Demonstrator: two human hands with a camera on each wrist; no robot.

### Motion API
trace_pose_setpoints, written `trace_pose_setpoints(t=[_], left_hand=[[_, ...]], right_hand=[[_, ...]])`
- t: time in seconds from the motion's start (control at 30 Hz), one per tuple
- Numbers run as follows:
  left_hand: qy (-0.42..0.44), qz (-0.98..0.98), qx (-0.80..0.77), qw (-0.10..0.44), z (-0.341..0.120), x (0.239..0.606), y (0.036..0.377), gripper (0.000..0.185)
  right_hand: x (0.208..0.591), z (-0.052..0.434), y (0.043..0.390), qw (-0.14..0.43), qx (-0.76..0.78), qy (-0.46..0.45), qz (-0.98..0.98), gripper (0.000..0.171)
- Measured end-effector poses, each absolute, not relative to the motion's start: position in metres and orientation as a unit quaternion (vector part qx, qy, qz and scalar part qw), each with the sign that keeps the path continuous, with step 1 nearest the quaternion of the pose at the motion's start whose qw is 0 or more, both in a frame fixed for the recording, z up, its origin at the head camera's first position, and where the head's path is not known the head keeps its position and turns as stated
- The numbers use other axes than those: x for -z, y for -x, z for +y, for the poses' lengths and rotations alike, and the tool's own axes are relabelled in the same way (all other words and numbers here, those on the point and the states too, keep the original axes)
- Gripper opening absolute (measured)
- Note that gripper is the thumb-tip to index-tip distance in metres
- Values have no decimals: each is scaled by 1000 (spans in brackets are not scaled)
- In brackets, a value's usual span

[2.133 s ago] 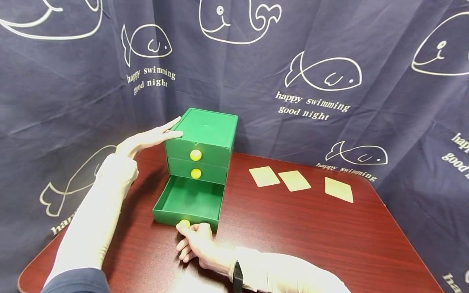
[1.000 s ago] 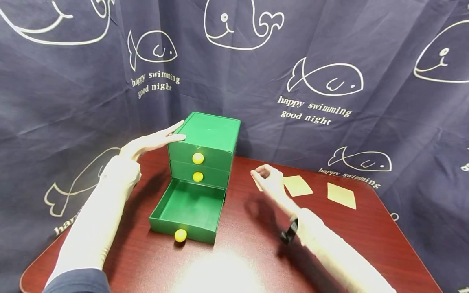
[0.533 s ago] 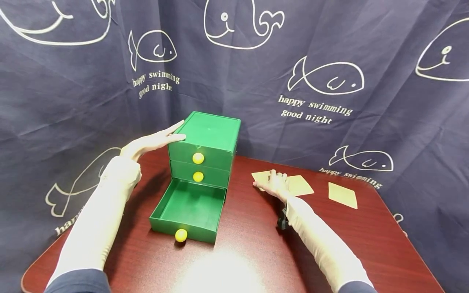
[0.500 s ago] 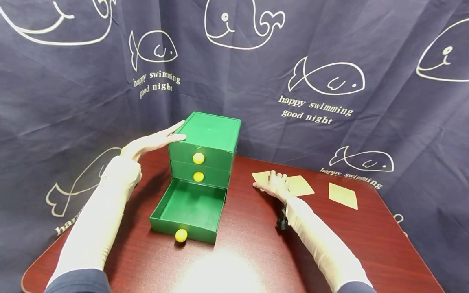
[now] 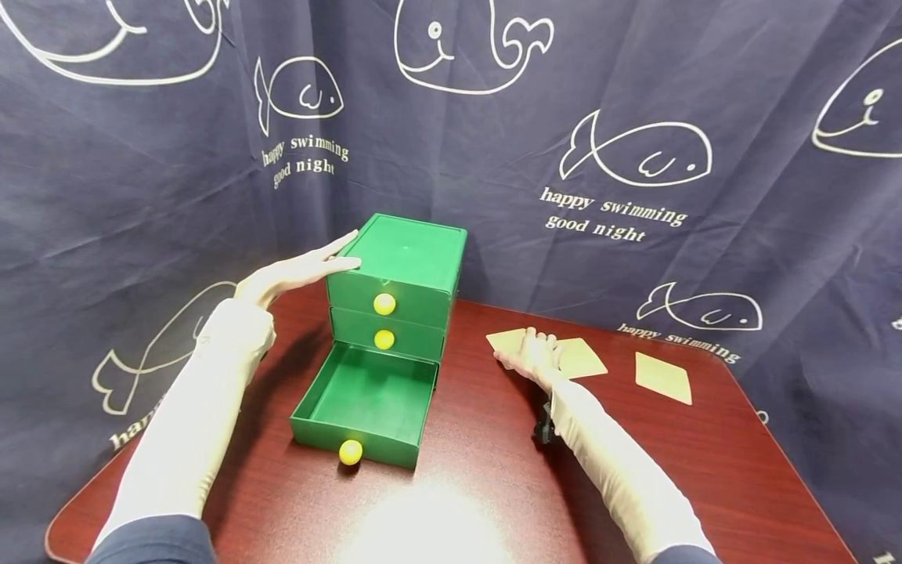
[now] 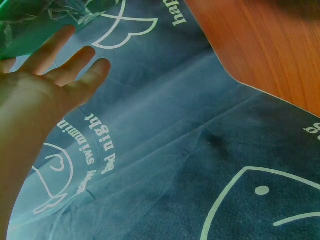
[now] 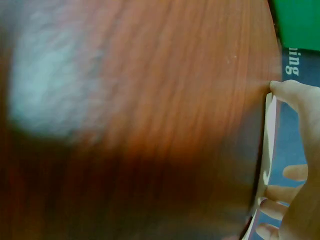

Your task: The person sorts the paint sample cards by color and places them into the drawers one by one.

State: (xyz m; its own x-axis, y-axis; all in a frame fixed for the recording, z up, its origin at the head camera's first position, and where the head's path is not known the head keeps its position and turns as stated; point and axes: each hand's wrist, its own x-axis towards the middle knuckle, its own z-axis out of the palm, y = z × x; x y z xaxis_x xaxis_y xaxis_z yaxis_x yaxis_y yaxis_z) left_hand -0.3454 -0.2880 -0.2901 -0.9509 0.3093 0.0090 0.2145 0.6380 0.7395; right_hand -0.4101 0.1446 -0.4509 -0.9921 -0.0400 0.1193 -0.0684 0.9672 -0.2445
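My left hand (image 5: 285, 276) rests with straight, spread fingers on the top left edge of a green drawer cabinet (image 5: 412, 249). The left wrist view shows those fingers (image 6: 75, 65) against the green plastic. Its bottom drawer (image 5: 377, 395) is pulled out and holds nothing; a yellow ball-shaped knob (image 5: 350, 452) is on its front. My right hand (image 5: 532, 359) is over the leftmost pale yellow square card (image 5: 503, 341) on the table. In the right wrist view the thumb tip (image 7: 276, 86) touches the card's edge (image 7: 270, 115), the fingers spread apart from it, partly covering the card.
Beside the right hand lies a second yellow card (image 5: 583, 360), and a third card (image 5: 664, 377) lies farther right. The two upper drawers, with yellow knobs (image 5: 384, 305), are closed. A dark blue curtain (image 5: 493, 157) with white fish drawings hangs behind the reddish-brown table (image 5: 493, 439).
My right hand has let go of the bottom drawer's knob and moved right and away to the leftmost card, then stayed there. The drawer came slightly farther out. My left hand has stayed on the cabinet.
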Motion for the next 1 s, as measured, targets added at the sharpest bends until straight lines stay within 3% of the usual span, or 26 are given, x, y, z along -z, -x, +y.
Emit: trace_pose_setpoints(t=[0.47,1.0], left_hand=[[-150,901,-403,56,-288,289,344,76],[-156,896,-411,56,-288,292,343,75]], right_hand=[[442,142,374,127,-198,-143,-961,81],[415,123,287,82,-260,-218,-937,79]])
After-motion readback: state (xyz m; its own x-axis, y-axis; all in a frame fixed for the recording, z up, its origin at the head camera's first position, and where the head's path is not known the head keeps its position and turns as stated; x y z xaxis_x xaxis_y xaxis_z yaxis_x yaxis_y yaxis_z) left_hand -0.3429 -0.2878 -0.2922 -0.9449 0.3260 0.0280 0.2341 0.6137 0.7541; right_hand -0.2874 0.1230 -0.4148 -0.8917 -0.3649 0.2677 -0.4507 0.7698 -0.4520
